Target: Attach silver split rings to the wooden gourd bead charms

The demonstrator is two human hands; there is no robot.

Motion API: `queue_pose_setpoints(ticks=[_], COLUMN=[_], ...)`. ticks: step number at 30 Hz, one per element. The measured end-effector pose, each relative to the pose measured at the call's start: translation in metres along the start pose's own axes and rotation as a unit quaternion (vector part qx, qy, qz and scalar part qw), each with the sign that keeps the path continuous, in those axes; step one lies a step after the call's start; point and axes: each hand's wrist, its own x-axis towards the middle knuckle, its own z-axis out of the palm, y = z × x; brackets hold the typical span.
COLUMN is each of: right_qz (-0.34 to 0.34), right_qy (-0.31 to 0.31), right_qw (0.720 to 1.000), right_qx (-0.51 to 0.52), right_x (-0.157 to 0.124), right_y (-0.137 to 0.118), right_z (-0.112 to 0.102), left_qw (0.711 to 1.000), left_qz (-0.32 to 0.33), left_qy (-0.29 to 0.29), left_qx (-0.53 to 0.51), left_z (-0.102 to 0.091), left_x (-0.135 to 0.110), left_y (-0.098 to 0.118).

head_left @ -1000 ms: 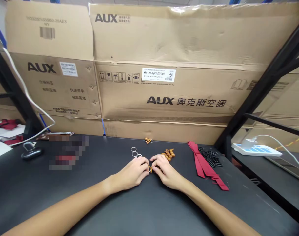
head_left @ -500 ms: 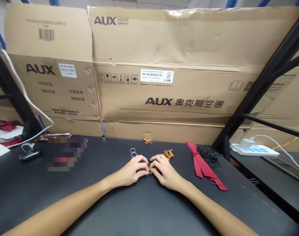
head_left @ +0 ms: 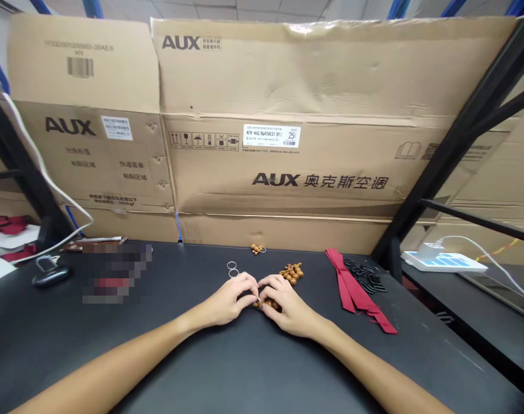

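My left hand (head_left: 230, 299) and my right hand (head_left: 288, 303) meet at the middle of the black table (head_left: 167, 356), fingertips pinched together. Between them sits a small brown bead charm (head_left: 267, 303) with a metal ring; the left fingers pinch the ring, the right fingers grip the beads. Two loose metal rings (head_left: 232, 269) lie just beyond my left hand. A pile of brown bead charms (head_left: 293, 272) lies just beyond my right hand. One more bead charm with a ring (head_left: 257, 249) rests farther back by the cardboard.
Red ribbons (head_left: 352, 288) and a heap of black rings (head_left: 368, 275) lie to the right. Large AUX cardboard boxes (head_left: 288, 144) wall off the back. A black shelf post (head_left: 451, 144) slants at right, with a power strip (head_left: 443, 261) behind it. A dark object (head_left: 50, 276) sits at left.
Both hands have stayed together at the same spot, shifting slightly. The fingers have closed tighter on the bead charm and ring. One loose ring fewer shows beyond my left hand.
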Motion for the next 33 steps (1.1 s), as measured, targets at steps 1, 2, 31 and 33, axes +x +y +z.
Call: queue_pose_setpoints(ticks=[1, 2, 31, 33], right_qz=[0.002, 0.004, 0.022, 0.023], right_qy=[0.003, 0.006, 0.016, 0.017], right_qw=[1.000, 1.000, 0.999, 0.999], right_qx=[-0.001, -0.003, 0.026, 0.027], right_x=[0.0001, 0.0001, -0.0006, -0.0006], right_y=[0.0004, 0.0008, 0.0018, 0.0028], right_z=[0.0003, 0.0006, -0.0004, 0.0005], left_qw=[1.000, 1.000, 0.975, 0.977], left_qz=[0.001, 0.003, 0.034, 0.033], left_qy=[0.002, 0.003, 0.038, 0.034], left_qx=[0.003, 0.008, 0.216, 0.206], left_z=[0.0003, 0.0006, 0.0099, 0.0098], left_x=[-0.0003, -0.0007, -0.0079, -0.0076], left_y=[-0.0005, -0.0008, 0.0019, 0.0011])
